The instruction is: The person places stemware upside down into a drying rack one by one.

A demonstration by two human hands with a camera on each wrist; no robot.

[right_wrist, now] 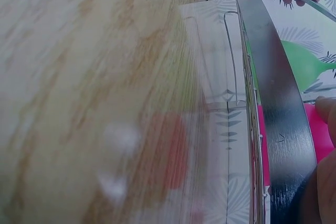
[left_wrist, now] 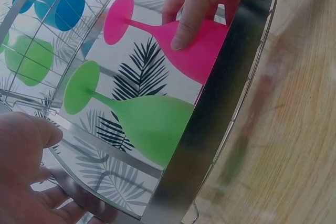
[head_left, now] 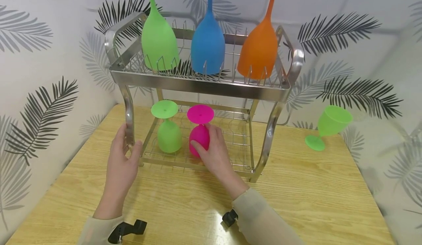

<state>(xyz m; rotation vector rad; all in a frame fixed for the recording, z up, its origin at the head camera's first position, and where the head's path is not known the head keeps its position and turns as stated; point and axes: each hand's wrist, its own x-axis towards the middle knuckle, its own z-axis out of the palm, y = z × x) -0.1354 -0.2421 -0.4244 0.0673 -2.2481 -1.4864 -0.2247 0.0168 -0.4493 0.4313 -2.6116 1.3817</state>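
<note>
Upside down on the lower tier of a two-tier metal dish rack (head_left: pixel 197 85) stands a pink goblet (head_left: pixel 199 137). My right hand (head_left: pixel 215 155) grips its bowl between thumb and fingers. Just left of it a green goblet (head_left: pixel 169 137) is also inverted on the same tier. My left hand (head_left: pixel 122 160) holds the rack's left leg, fingers passing behind the metal. In the left wrist view, the pink goblet (left_wrist: pixel 197 51) and the green goblet (left_wrist: pixel 152 121) sit behind the rack's front rail (left_wrist: pixel 210 103), which hides their rims.
On the upper tier stand inverted green (head_left: pixel 159 40), blue (head_left: pixel 208 36) and orange (head_left: pixel 260 47) goblets. Another green goblet (head_left: pixel 333 120) is upright on the wooden table (head_left: pixel 296 186), right of the rack. A leaf-patterned wall (head_left: pixel 43 62) rises close behind.
</note>
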